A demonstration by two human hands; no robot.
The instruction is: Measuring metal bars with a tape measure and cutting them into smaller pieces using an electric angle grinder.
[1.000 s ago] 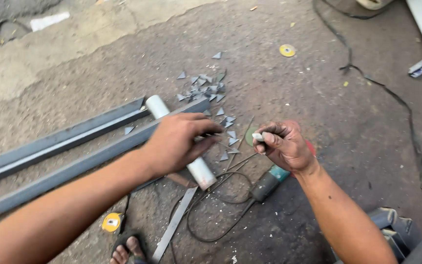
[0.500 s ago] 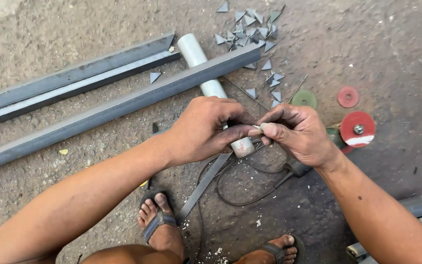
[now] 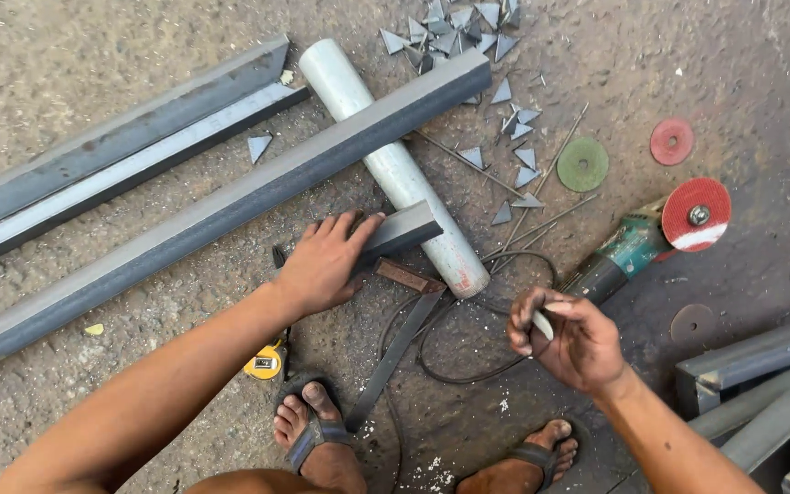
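Since the earlier frame the hands have separated: the left hand [image 3: 326, 261] lies flat, fingers spread, on a short angle-iron piece [image 3: 400, 230] against the white pipe [image 3: 395, 169], while the right hand [image 3: 573, 338] pinches white chalk [image 3: 541, 324] near the angle grinder [image 3: 646, 240].

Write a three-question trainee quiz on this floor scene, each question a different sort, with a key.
1. True or false: the left hand rests on the short dark steel piece.
2. Multiple choice: the right hand pinches A) a small white stick; B) a tape measure; C) a red disc.
3. Fill in: the angle grinder carries a ____ disc.

Key: 1 true; 2 A; 3 red.
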